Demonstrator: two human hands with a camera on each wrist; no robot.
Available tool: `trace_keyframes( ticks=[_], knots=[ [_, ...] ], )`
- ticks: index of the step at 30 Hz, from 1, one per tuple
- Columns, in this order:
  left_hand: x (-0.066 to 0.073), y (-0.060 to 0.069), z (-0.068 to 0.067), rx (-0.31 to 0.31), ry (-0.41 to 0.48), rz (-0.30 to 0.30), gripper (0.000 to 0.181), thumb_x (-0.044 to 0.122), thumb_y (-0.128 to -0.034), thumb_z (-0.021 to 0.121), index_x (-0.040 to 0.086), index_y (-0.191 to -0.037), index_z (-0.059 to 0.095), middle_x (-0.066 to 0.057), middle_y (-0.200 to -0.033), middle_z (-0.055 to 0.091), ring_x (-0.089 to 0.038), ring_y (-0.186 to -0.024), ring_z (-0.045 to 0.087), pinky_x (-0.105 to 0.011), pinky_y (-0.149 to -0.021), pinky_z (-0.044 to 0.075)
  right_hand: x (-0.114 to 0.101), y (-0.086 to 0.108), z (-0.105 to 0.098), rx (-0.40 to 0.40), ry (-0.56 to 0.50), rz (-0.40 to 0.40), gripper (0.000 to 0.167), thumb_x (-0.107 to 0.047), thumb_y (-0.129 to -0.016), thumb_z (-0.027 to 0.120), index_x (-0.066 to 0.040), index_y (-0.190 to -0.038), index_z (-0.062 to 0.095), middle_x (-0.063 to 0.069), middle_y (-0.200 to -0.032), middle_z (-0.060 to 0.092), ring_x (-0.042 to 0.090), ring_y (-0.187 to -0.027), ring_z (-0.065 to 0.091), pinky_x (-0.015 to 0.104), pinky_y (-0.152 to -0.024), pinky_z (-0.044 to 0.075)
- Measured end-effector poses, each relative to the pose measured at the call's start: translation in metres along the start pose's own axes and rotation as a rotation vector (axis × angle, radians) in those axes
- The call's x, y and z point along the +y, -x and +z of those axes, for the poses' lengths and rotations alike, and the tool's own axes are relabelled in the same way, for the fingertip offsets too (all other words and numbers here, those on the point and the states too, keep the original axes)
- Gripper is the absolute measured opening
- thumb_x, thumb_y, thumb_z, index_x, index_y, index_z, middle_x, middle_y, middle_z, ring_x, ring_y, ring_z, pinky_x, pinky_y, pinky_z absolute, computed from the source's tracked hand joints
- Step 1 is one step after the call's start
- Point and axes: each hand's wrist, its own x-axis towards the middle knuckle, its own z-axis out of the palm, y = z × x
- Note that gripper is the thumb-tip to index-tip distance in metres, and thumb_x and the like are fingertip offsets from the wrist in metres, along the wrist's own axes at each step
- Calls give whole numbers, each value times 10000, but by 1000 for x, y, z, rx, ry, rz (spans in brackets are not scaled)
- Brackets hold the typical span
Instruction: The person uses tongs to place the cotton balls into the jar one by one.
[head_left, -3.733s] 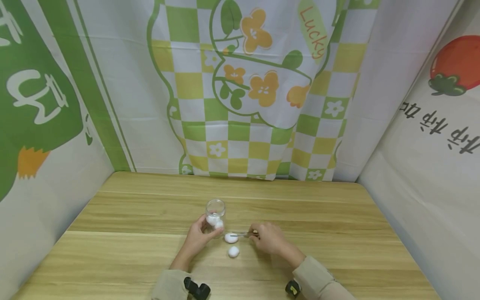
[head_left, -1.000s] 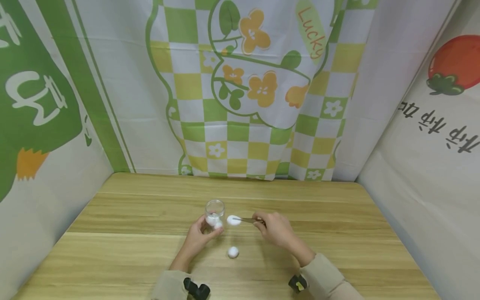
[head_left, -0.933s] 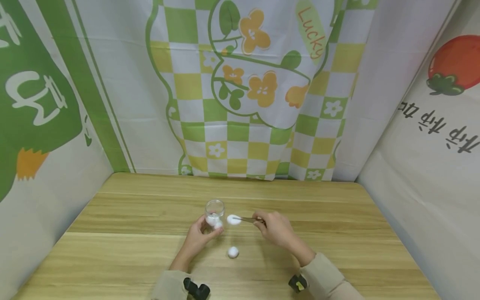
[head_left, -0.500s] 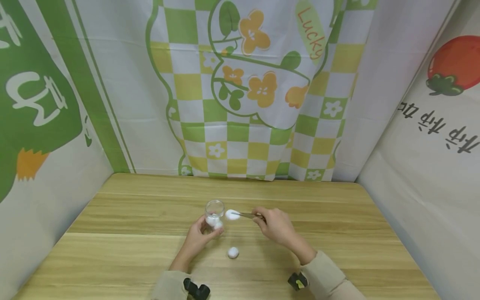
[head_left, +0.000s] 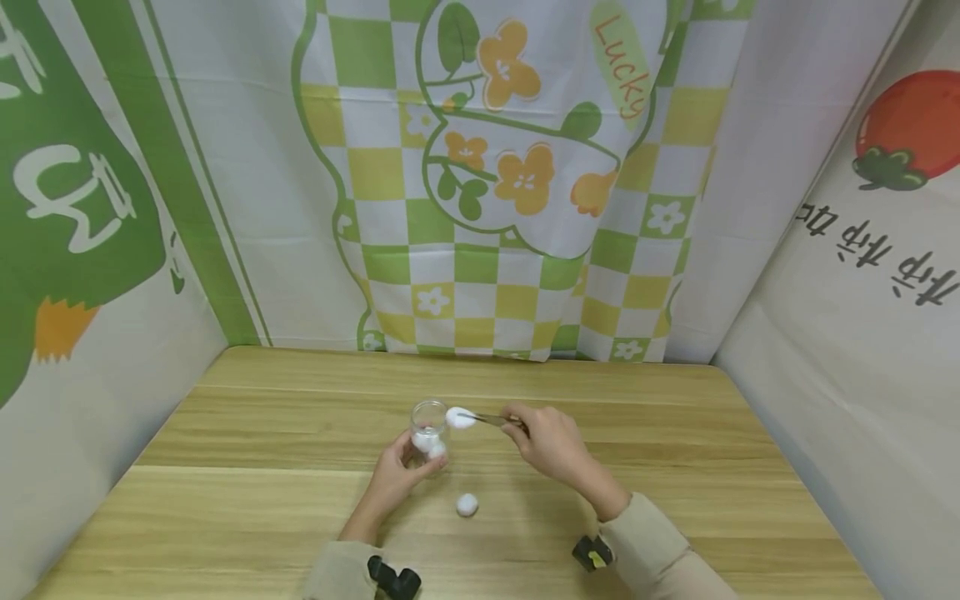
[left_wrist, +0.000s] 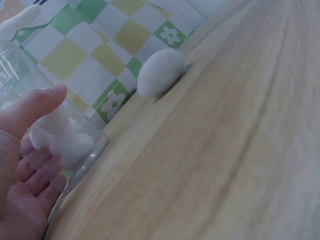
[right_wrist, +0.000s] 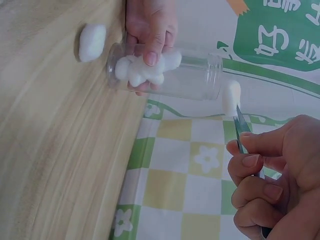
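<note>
My left hand (head_left: 393, 475) is wrapped around a clear, lidless jar (head_left: 430, 414) standing upright on the table. Several white cotton balls (right_wrist: 142, 70) lie in its lower part. In my right hand (head_left: 551, 442) I pinch metal tweezers (right_wrist: 239, 130) between thumb and fingers. Their tips grip one cotton ball (right_wrist: 231, 97), held in the air just right of the jar's mouth, apart from the rim in the right wrist view. Another cotton ball (head_left: 467, 505) rests on the tabletop in front of the jar, between my forearms.
The wooden table (head_left: 637, 467) reaches back to a checkered curtain (head_left: 476, 287). Printed cloth walls close off the left and right sides. A black wrist camera (head_left: 394, 578) sits at my left cuff and another (head_left: 592, 552) at my right.
The tweezers have picked up a cotton ball from the table. My right hand has raised it up and leftward to the jar's mouth. My left hand and the jar have stayed put.
</note>
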Motion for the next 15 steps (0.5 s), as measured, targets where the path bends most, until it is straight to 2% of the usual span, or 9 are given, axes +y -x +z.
trace_keyframes(
  ticks=[3,8,15],
  knots=[
    [0,0,0,3,5,-3,594,128,-809,766,58,-1344,518,-169,-1256,646,-234,-1186,593,-298,-1019,480,-3,-2,-1,-7,11,-1,100,-176,-923,628,-113,-985,676,-20,-588,570,36,-473,329,146,-438,205],
    [0,0,1,-2,13,-9,598,127,-808,767,68,-1347,514,-167,-1274,638,-255,-1216,580,-317,-1048,460,-7,-4,0,-8,18,7,105,-188,-924,627,-126,-992,678,-28,-598,573,47,-482,338,156,-444,205],
    [0,0,0,-4,11,-4,597,138,-807,770,62,-1340,513,-170,-1285,631,-258,-1226,575,-274,-1024,471,-11,-8,1,4,19,-13,110,-195,-928,625,-128,-998,676,-33,-580,553,36,-468,308,152,-432,196]
  ],
)
